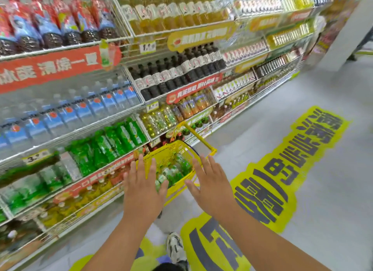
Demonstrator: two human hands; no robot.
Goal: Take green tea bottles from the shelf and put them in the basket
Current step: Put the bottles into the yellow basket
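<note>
A yellow basket [161,152] stands on the floor by the shelf foot, its handle raised. Several green tea bottles [177,170] lie inside it. More green-labelled tea bottles [113,143] stand in rows on a low shelf to the left. My left hand [144,187] hovers over the basket's near left corner, fingers straight and spread, holding nothing. Over the basket's near right rim my right hand [209,185] is spread the same way, also without anything in it.
The tall shelf unit [129,111] runs along the left with water, dark tea and yellow drinks on wire racks. Grey floor with big yellow lettered stickers [282,161] lies to the right. My shoe [175,247] is below the basket.
</note>
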